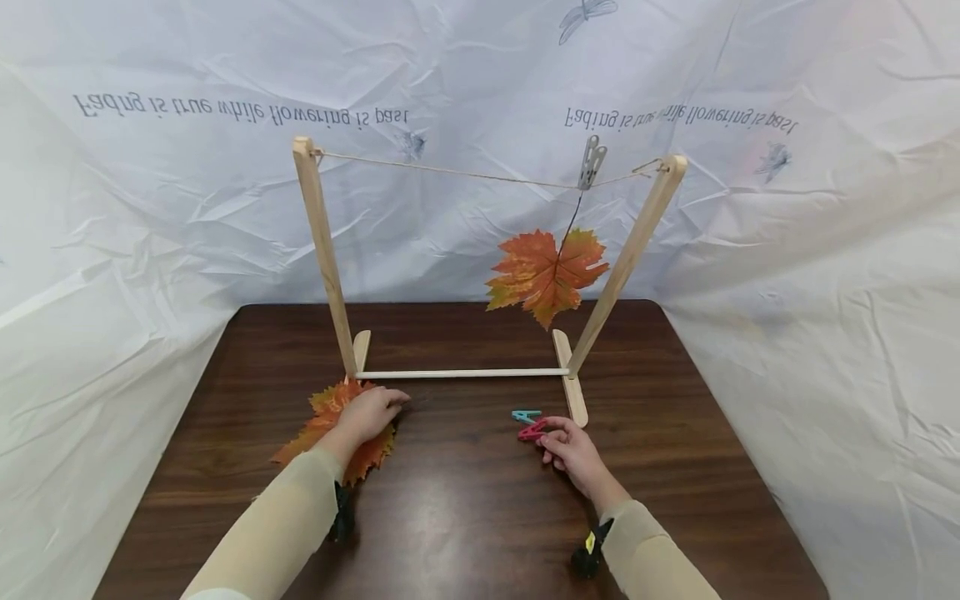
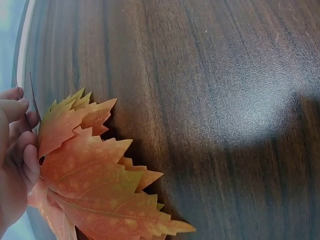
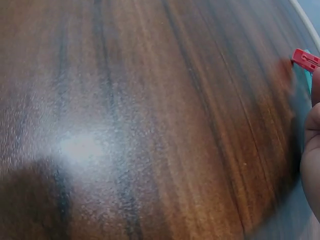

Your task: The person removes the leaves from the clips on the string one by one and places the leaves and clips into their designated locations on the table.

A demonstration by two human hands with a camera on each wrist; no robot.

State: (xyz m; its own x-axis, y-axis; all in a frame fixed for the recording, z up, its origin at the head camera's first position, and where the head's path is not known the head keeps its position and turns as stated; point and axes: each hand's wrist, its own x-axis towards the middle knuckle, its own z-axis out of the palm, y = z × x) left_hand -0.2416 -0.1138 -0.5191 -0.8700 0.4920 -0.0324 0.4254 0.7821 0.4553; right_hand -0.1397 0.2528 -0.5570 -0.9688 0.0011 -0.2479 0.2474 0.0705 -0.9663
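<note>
My left hand is over overlapping orange artificial maple leaves at the table's left side. In the left wrist view, its thumb and fingers pinch a thin dark stem above the leaves. Between the fingertips of my right hand is a red clothespin. A blue clothespin lies just behind it. The right wrist view has only the edge of the hand and the red clothespin at its right border.
A wooden frame stands toward the back, with a string between its posts and a white rod low down. From the string, a grey clothespin holds a hanging orange leaf. White printed sheeting surrounds the brown table.
</note>
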